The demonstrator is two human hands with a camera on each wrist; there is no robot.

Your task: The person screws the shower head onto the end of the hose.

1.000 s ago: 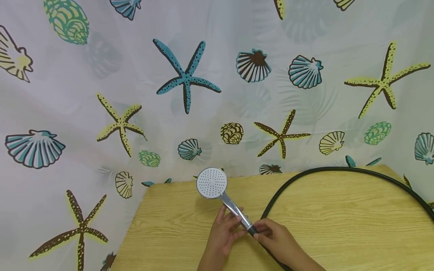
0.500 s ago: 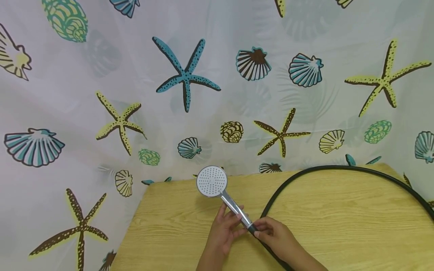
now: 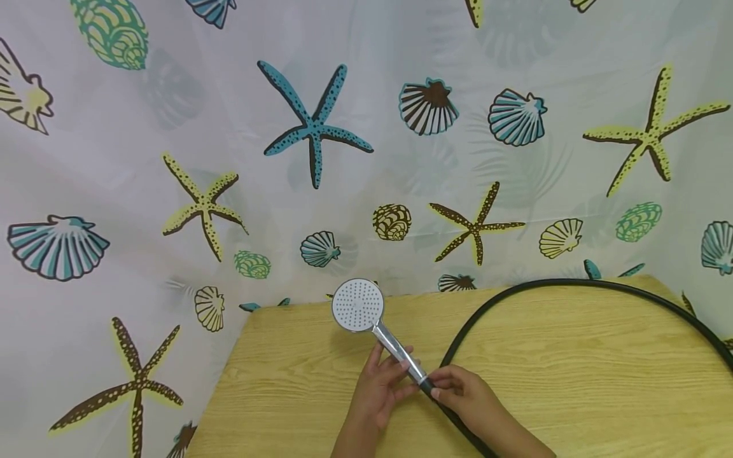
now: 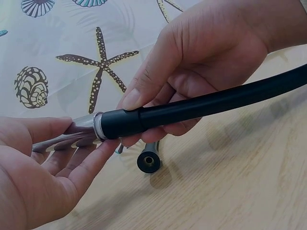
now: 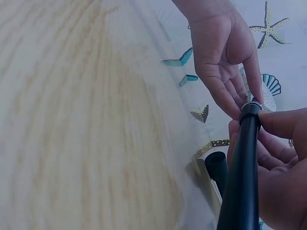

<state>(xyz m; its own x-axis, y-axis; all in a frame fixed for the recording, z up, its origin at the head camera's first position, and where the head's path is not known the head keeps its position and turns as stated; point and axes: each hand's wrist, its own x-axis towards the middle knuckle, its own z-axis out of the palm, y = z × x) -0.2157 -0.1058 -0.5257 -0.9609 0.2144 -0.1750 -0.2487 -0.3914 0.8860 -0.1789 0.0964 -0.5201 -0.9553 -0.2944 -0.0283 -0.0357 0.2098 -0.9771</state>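
A chrome hand shower (image 3: pixel 357 305) with a round white spray face tilts up to the left over the wooden table. My left hand (image 3: pixel 375 391) holds its handle (image 3: pixel 395 346) between thumb and fingers. At the handle's lower end is the black connector (image 4: pixel 122 123) of a black hose (image 3: pixel 567 283), meeting the handle at a pale ring (image 4: pixel 99 126). My right hand (image 3: pixel 472 401) pinches this connector, thumb on top and fingers beneath, as the left wrist view shows. How far the connector sits on the handle is hidden.
The hose arcs across the right half of the wooden table (image 3: pixel 286 381) and leaves the view. Its other black end (image 4: pixel 149 160), with a hole in the middle, lies beyond the hands. A shell-and-starfish curtain (image 3: pixel 372 159) surrounds the table's back and sides.
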